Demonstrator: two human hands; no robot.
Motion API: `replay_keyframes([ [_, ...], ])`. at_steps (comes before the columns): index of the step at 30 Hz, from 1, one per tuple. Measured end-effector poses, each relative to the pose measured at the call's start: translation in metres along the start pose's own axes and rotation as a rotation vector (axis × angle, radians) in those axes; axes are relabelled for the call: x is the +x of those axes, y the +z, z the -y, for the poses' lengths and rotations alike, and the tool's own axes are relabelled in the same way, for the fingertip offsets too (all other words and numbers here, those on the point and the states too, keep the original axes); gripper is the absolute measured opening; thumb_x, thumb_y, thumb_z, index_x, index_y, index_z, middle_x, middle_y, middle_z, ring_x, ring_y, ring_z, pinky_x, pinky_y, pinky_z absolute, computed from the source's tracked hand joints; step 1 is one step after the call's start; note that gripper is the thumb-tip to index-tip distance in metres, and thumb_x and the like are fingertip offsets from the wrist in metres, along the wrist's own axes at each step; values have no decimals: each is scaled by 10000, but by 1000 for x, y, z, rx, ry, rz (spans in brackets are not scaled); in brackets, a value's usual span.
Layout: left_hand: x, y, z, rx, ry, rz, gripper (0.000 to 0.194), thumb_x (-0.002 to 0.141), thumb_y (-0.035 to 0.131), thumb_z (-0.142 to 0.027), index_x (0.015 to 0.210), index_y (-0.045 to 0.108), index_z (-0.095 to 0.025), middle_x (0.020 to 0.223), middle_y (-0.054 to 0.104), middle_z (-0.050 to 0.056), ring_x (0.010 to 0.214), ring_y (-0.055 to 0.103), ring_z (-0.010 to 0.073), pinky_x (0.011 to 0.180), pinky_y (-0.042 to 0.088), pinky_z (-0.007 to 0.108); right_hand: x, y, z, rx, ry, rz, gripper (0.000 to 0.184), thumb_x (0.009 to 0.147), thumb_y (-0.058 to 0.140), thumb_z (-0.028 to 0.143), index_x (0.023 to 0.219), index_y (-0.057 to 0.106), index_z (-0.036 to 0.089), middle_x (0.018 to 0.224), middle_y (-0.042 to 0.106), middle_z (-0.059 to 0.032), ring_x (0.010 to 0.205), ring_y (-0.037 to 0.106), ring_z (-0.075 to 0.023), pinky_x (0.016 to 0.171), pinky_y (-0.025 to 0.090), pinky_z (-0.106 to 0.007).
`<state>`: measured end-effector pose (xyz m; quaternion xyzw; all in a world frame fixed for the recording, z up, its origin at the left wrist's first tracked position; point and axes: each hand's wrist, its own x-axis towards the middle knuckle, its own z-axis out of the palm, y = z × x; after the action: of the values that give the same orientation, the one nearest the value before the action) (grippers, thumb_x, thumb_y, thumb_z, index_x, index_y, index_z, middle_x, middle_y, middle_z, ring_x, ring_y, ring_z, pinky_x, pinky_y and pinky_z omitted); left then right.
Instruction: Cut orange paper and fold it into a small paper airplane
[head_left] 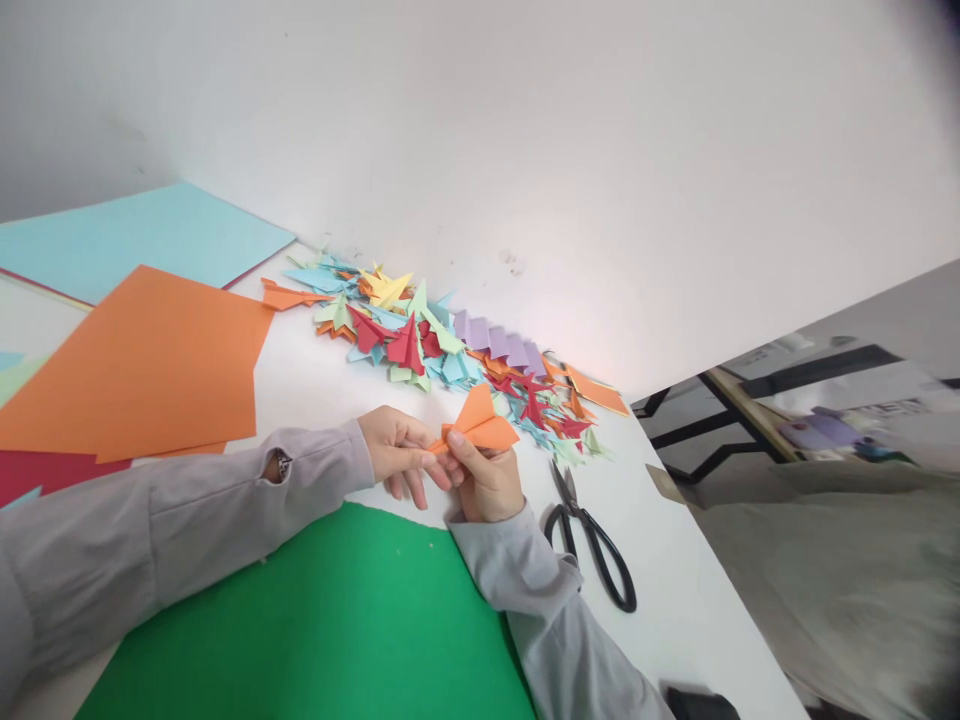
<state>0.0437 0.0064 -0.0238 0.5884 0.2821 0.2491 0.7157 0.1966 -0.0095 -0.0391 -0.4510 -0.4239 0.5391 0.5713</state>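
Both hands hold a small folded orange paper shape [480, 422] just above the white table [675, 580]. My left hand [397, 452] pinches its left tip, fingers closed. My right hand [487, 480] grips it from below, thumb and fingers closed on the fold. Both arms wear grey sleeves. A green paper sheet [337, 620] lies under my forearms.
A heap of folded coloured paper shapes [442, 340] runs along the wall behind the hands. Black scissors [592, 540] lie to the right of my right wrist. Large orange [142, 360], light blue [135, 240] and red [45, 470] sheets lie at the left. The table's edge drops off at the right.
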Motion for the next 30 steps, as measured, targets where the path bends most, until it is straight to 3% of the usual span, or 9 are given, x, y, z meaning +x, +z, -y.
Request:
replay_keyframes([
  [10, -2, -8, -2, -32, 0, 166, 327, 747, 558, -209, 1061, 590, -126, 1091, 630, 151, 588, 670, 139, 436, 447, 156, 0, -1, 3, 31, 11, -8, 251, 502, 777, 352, 499, 643, 140, 400, 573, 9, 315, 423, -50, 294, 273, -160],
  [22, -2, -6, -5, -43, -47, 128, 431, 654, 602, -134, 1085, 595, -151, 1132, 604, 156, 516, 656, 139, 420, 445, 180, 1, 0, 6, 71, 34, -64, 270, 481, 789, 351, 483, 630, 133, 337, 500, 41, 276, 364, -29, 290, 250, -163],
  [26, -2, -2, -6, -9, -91, 19, 322, 651, 651, -249, 943, 625, -118, 1006, 662, 138, 508, 649, 146, 433, 462, 211, 2, 0, 4, 72, 30, -61, 266, 488, 787, 352, 523, 641, 133, 342, 494, 47, 275, 350, -29, 289, 222, -168],
  [30, 0, 2, -6, 1, -132, -74, 317, 669, 643, -404, 732, 574, -102, 717, 688, 80, 444, 618, 136, 405, 449, 211, 2, -1, 1, 40, -4, -20, 305, 517, 773, 349, 435, 574, 133, 339, 485, 38, 282, 354, -34, 300, 216, -181],
])
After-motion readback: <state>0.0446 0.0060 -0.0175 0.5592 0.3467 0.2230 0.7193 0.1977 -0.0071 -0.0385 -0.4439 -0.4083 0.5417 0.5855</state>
